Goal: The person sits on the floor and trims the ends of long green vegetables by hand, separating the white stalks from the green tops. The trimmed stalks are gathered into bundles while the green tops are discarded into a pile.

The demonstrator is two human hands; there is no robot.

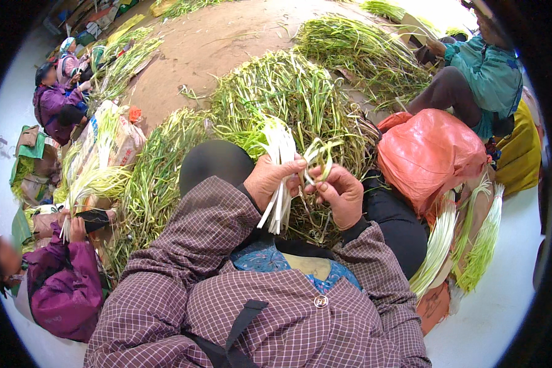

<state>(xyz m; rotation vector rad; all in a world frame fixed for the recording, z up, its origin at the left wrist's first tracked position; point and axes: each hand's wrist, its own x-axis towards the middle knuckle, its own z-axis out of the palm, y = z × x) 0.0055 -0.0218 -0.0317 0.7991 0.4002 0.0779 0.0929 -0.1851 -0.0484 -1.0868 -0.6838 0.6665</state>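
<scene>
My left hand [276,178] grips a small bunch of white-stemmed leafy greens [280,142], like blanched garlic chives. The stems' cut-looking ends hang below my fist, and the leaves point away from me. Close beside it, my right hand [338,188] pinches a limp yellow-green leaf strand [326,158] between thumb and fingers. Its fingertips almost meet those of my left hand; whether they touch, I cannot tell. Under and beyond both hands lies a large heap of green and withered leafy stalks [290,87].
Pinkish-red plastic sheeting [430,154] bulges at my right, above white-stemmed bundles [483,239]. A person in purple [64,280] holds stalks at my left; another in teal [483,78] sits at right. More stalks [359,50] lie on the brown ground [184,60].
</scene>
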